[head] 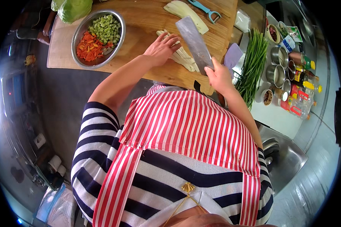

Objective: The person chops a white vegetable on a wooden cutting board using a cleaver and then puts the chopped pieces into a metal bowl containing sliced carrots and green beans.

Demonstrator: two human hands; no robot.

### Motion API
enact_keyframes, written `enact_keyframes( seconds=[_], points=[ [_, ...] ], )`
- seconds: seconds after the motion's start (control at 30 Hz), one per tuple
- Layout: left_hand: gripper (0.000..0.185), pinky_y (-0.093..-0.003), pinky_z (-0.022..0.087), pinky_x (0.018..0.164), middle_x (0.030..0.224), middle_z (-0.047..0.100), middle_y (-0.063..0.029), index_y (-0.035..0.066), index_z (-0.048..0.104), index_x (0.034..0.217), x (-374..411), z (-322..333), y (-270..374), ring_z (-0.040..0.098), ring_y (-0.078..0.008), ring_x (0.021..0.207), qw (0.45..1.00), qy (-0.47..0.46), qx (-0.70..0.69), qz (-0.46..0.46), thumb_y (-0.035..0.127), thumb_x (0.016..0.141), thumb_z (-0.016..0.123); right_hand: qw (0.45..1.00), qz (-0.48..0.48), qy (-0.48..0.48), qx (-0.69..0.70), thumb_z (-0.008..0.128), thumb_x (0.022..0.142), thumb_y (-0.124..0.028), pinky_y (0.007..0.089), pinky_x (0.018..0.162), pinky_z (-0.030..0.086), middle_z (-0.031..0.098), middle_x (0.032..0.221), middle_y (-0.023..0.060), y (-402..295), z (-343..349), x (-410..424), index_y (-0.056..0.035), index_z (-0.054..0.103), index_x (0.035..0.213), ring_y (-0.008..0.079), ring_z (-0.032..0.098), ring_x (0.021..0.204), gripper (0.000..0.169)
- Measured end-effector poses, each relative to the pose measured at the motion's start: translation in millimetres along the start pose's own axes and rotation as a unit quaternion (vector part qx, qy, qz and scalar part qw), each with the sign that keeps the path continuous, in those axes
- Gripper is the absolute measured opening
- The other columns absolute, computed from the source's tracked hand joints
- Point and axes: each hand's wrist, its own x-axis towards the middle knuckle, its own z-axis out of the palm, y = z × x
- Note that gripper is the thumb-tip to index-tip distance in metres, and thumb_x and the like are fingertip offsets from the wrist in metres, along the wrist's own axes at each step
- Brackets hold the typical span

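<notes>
My right hand [220, 75] grips the handle end of a steel cleaver [194, 42], its broad blade raised and slanting toward the far left. Beneath and beside my left hand [162, 51] lie pale vegetable strips [184, 58] on the wooden cutting board [143, 17]. The fingers of that hand are spread over the strips, touching or just above them; I cannot tell which. Beyond the blade rests a long pale peeled vegetable piece [184, 14]. A blue Y-shaped peeler [206, 10] is near the board's far right.
Left on the board, a steel bowl [74, 46] holds chopped green pieces and orange-red slices. Cabbage [75, 10] sits behind it. To the right are a purple cloth-like item [233, 55], long green stalks [253, 65], steel pots [275, 75], bottles [302, 98] and a sink [289, 170].
</notes>
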Motion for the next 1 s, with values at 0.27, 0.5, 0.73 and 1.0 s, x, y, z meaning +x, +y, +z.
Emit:
enact_keyframes(
  seconds=[0.27,0.5,0.73,1.0],
  points=[
    [0.055,-0.037,0.041,0.099,0.125,0.056,-0.0105,0.003,0.041,0.136,-14.8,32.6,35.5,0.054,-0.0241,0.116,0.572,0.242,-0.747,-0.239,0.043,0.098,0.044,0.969,0.007,-0.099,0.225,0.058,0.09,-0.017,0.0289,0.043,0.045,0.06,0.073,0.0115,-25.3,9.8,19.8,0.0082,0.047,0.123,0.0121,0.056,0.046,0.043],
    [0.065,-0.0424,0.041,0.096,0.125,0.057,-0.011,0.008,0.044,0.132,-0.7,-30.1,41.9,0.054,-0.0269,0.114,0.268,0.185,-0.906,-0.27,0.059,0.097,0.023,0.921,0.021,-0.152,0.359,0.054,0.09,-0.008,0.0265,0.04,0.044,0.057,0.078,0.0077,-46.4,7.8,45.2,0.0035,0.049,0.115,0.013,0.052,0.045,0.027],
    [0.027,-0.0349,0.048,0.078,0.101,0.06,-0.0073,0.004,0.059,0.113,-7.4,-9.6,4.4,0.057,-0.0205,0.089,0.305,0.237,-0.872,-0.3,0.023,0.097,0.049,0.913,0.028,-0.062,0.403,0.057,0.089,-0.007,0.0266,0.04,0.045,0.061,0.088,0.0091,-24.3,-15.4,39.0,0.0015,0.049,0.121,0.0138,0.054,0.047,0.034],
    [0.032,-0.0401,0.04,0.102,0.127,0.056,-0.0005,0.015,0.064,0.112,15.3,-14.8,6.2,0.047,-0.0228,0.124,0.989,-0.087,-0.121,-0.011,0.004,0.083,0.056,0.912,0.052,0.025,0.406,0.053,0.09,-0.005,0.027,0.04,0.047,0.058,0.094,0.0079,-3.8,-43.5,-2.9,-0.0003,0.046,0.13,0.0142,0.055,0.059,0.041]
  ],
)
